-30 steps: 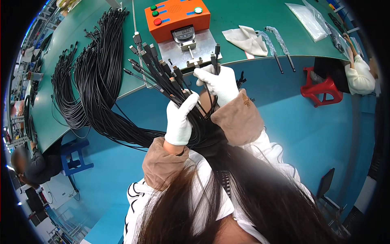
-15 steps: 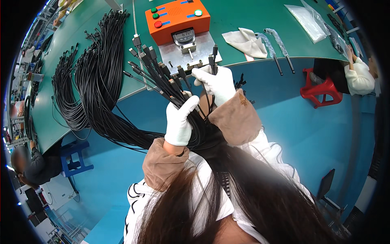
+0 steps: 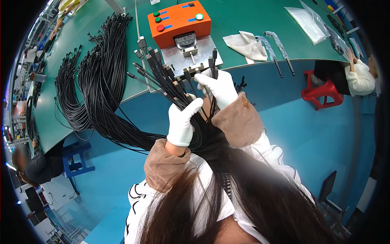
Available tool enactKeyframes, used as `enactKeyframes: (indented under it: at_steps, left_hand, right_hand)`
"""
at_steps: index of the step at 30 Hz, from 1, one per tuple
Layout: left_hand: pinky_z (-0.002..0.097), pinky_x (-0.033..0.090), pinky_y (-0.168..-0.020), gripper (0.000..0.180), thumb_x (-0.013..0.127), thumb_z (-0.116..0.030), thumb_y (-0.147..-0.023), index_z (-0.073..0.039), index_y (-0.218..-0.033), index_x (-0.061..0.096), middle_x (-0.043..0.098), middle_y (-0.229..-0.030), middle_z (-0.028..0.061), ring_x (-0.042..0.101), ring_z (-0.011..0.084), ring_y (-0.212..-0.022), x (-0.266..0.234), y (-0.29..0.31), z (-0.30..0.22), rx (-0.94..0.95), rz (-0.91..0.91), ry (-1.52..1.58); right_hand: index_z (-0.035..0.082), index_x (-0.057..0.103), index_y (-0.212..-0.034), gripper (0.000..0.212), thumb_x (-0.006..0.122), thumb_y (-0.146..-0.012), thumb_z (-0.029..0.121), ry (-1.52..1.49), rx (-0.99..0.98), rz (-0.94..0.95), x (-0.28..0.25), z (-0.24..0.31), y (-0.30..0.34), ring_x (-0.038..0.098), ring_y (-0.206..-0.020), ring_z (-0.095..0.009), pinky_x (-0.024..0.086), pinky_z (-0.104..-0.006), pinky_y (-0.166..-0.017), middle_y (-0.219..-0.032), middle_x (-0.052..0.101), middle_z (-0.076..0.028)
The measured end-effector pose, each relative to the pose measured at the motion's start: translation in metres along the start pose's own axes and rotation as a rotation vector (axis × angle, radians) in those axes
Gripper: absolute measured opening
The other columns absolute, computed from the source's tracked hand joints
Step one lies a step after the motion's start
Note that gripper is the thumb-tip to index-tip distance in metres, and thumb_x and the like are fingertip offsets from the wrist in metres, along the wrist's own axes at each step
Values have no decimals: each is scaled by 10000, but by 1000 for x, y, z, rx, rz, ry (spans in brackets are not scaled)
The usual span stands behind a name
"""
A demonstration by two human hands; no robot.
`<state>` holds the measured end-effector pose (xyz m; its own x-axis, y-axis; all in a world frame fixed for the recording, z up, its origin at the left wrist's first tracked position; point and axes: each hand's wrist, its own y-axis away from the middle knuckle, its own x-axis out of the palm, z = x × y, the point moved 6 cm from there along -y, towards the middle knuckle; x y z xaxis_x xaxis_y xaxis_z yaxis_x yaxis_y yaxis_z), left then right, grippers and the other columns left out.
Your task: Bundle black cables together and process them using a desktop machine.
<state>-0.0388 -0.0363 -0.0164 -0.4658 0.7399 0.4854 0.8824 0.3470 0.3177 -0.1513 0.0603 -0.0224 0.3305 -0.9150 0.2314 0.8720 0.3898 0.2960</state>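
Note:
In a white glove, my left hand (image 3: 181, 123) is closed round a thick bunch of black cables (image 3: 162, 75), their connector ends fanning upward. My right hand (image 3: 219, 87), also gloved, pinches a few more cables (image 3: 213, 63) whose plugs stick up above its fingers. Just beyond both hands sits an orange tester box (image 3: 178, 18) with coloured buttons. A small digital gauge (image 3: 185, 40) is mounted in front of it, over a metal plate (image 3: 207, 46). The cables' lower lengths hang toward my lap, partly hidden by my hands and hair.
Large bundles of black cable (image 3: 103, 69) lie on the green table (image 3: 243, 16) at the left and droop over its edge. Right of the box are a white cloth (image 3: 245, 44), two wrapped black-tipped tools (image 3: 280, 49) and clear bags (image 3: 306, 24). Other people sit at both sides.
The whole view has shifted slightly, with the table and box a little lower and to the right. Both hands keep their hold on the cables.

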Motion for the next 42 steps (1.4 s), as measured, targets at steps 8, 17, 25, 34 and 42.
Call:
enactKeyframes:
  at_steps: [8,17,25,34,42]
  left_hand:
    - [215,398,-551,141,743,-127,-801,-26,-800,645,592,-686,-13,517,63,-594,5,-2,-3,27,48,-229]
    - [227,452,-695,243,681,-129,-858,13,-1039,602,649,-843,41,588,98,-762,-11,-5,5,-12,26,76]
    - [254,472,-704,162,663,-81,-853,7,-962,581,610,-802,50,583,135,-738,-7,-7,3,-1,87,-48]
    - [243,454,-652,189,751,-124,-803,-16,-869,611,621,-760,36,574,107,-687,-6,-9,0,90,-8,-323]
    - [242,451,-625,179,763,-102,-786,-22,-852,617,621,-739,31,573,108,-655,-4,-10,1,107,-43,-314]
  right_hand:
    - [31,689,-971,200,729,-826,164,-98,92,76,9,15,23,468,-481,-40,339,-204,-429,-665,618,6]
    - [-6,700,-950,214,687,-864,189,-49,106,11,0,-2,12,373,-423,-2,243,-187,-384,-677,623,-12]
    - [-3,702,-899,248,715,-836,236,-35,151,-30,1,7,13,330,-406,-7,219,-199,-387,-538,482,58]
    - [3,686,-851,181,720,-823,178,-92,171,-22,2,-3,7,447,-430,-34,311,-197,-381,-680,654,-53]
    - [15,687,-840,165,718,-818,175,-88,149,-27,-2,7,12,451,-434,-30,313,-195,-378,-704,669,-67]
